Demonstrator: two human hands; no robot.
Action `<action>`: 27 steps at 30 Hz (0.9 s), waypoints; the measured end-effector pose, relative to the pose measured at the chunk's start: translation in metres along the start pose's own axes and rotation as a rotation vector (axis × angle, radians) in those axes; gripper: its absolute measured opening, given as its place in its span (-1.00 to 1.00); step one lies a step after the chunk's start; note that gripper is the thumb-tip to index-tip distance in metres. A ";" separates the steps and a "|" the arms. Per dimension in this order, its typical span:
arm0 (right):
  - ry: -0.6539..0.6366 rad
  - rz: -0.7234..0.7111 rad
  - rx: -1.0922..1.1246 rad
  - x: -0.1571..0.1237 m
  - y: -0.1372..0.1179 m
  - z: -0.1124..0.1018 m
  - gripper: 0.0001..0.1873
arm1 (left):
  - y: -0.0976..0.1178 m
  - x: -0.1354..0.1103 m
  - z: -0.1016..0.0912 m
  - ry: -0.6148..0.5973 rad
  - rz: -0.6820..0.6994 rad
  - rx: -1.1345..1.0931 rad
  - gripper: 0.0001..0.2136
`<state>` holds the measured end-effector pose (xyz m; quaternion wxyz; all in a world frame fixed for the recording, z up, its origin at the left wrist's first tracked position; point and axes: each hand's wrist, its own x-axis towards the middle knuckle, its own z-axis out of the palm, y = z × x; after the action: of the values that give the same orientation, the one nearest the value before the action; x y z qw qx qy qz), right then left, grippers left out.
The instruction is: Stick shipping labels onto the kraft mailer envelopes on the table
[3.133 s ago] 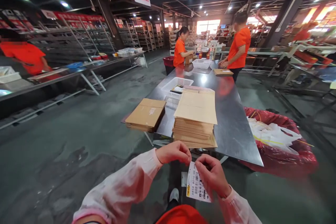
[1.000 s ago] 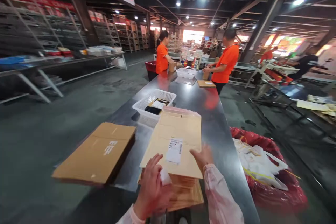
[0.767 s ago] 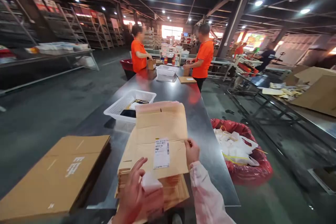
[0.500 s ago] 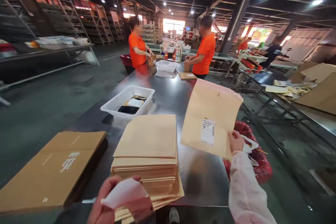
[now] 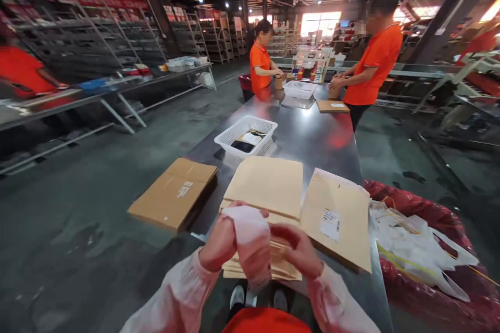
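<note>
My left hand [image 5: 219, 243] is closed round a limp white strip [image 5: 248, 226], which hangs down with a blurred, pinkish lower part; whether it is paper or film I cannot make out. At the strip's right edge is my right hand [image 5: 300, 252], its fingers curved and apart; contact with the strip is unclear. Beneath both hands stands a stack of tan envelopes [image 5: 269, 179], partly covered by them. Right of the stack, a tan envelope [image 5: 347, 208] with a white printed label [image 5: 330, 225] lies flat on the table.
Flattened brown cartons [image 5: 175, 192] lie left of the stack. Beyond it stands a white basket [image 5: 222, 140] with items inside. A red-lined bin [image 5: 422, 203] of white waste stands right of the metal table [image 5: 300, 138]. Two people in orange shirts work at the far end.
My right hand has let go of the labelled envelope, which now lies on the table, and has come over to the white strip. My left hand has risen with the strip. The view has turned left.
</note>
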<state>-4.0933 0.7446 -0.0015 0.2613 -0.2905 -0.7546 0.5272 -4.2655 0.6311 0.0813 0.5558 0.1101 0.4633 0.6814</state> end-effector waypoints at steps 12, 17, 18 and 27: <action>0.153 0.216 0.187 0.018 -0.028 0.049 -0.56 | 0.023 0.018 -0.048 -0.029 0.361 -0.054 -0.77; 0.154 0.176 0.261 0.028 -0.038 0.045 -0.56 | 0.024 0.024 -0.036 -0.208 0.242 0.875 -0.70; 0.110 0.182 0.285 0.026 -0.037 0.044 -0.54 | 0.026 0.028 -0.034 -0.218 0.254 0.878 -0.70; 0.295 0.329 0.129 0.006 -0.006 0.067 -0.38 | 0.046 0.079 -0.066 -0.228 0.134 0.638 -0.66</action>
<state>-4.1457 0.7044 -0.0158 0.2974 -0.4663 -0.6155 0.5616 -4.3679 0.6672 0.0516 0.4959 0.3839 0.5795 0.5204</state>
